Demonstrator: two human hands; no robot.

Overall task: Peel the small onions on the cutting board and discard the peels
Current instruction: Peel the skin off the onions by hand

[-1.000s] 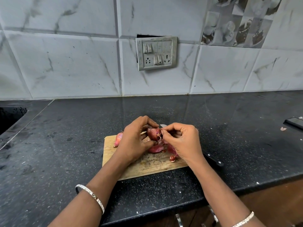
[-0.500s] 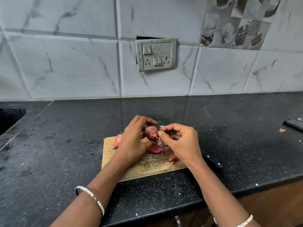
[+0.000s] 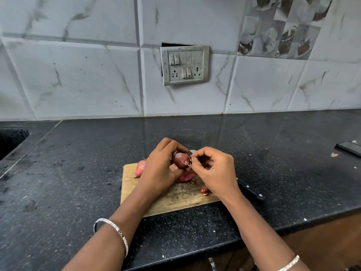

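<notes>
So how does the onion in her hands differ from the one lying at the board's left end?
The held onion is lifted above the cutting board, gripped by the left hand while the right hand pinches skin at its tip; the left-end onion lies on the board, untouched. The held one looks darker, the other pinker. The held one shows whole; the other is partly hidden behind the left hand. Both are small and reddish.

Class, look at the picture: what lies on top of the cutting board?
On the cutting board lie an onion at its left, another below the hands, and cut ends. The hands cover whatever else lies there.
</notes>
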